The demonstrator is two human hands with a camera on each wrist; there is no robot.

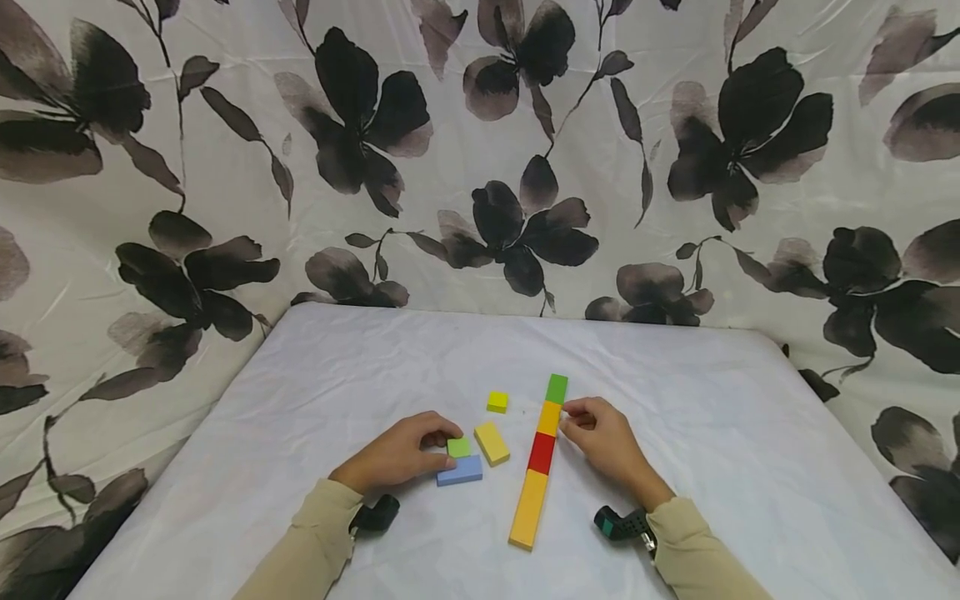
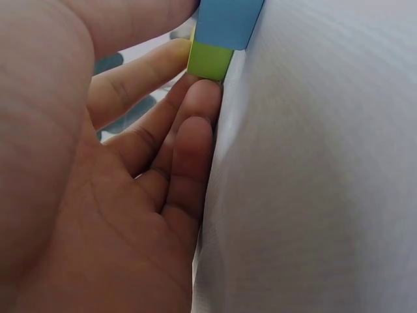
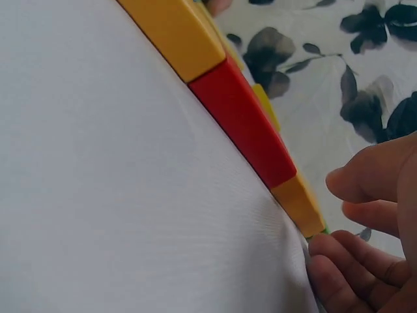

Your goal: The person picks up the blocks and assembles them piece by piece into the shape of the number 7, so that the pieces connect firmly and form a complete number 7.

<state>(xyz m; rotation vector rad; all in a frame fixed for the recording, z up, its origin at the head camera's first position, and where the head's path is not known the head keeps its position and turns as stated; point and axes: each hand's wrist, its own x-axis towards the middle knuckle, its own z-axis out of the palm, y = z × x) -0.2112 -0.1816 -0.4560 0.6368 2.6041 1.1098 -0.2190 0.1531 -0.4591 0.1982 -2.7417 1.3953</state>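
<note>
My left hand (image 1: 401, 452) holds a small light green block (image 1: 458, 448) between its forefinger and thumb. A blue block (image 1: 460, 471) lies against the near side of that green block, close to the thumb; both also show in the left wrist view. My right hand (image 1: 609, 437) is at the far part of a straight row, its fingertips beside a short orange block (image 1: 549, 418). In the right wrist view the thumb stands apart from the row. The row also has a green block (image 1: 557, 389), a red block (image 1: 541, 453) and a long orange block (image 1: 528, 510).
A pale yellow block (image 1: 491, 443) lies at an angle between the left hand and the row. Farther back is a small bright yellow block (image 1: 497, 402). A white cloth (image 1: 360, 358) covers the table, and a flower-patterned curtain (image 1: 450, 150) hangs behind.
</note>
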